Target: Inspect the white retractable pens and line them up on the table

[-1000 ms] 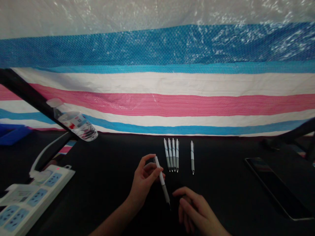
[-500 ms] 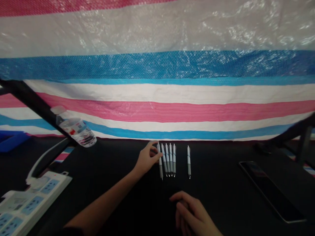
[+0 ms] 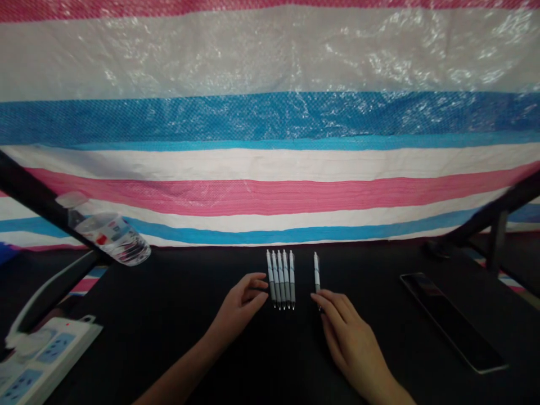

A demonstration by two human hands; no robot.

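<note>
Five pens (image 3: 280, 279) lay lined up, lone pen (image 3: 316, 271) sat un-rowed to the right, right hand (image 3: 354, 337) at its near end, grip unclear; left hand (image 3: 239, 304) half-open, empty.

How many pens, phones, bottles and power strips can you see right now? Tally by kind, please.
Pens: 6 (5 side by side, 1 at the right hand)
Phone: 1
Bottle: 1
Power strip: 1
Total: 9
</note>
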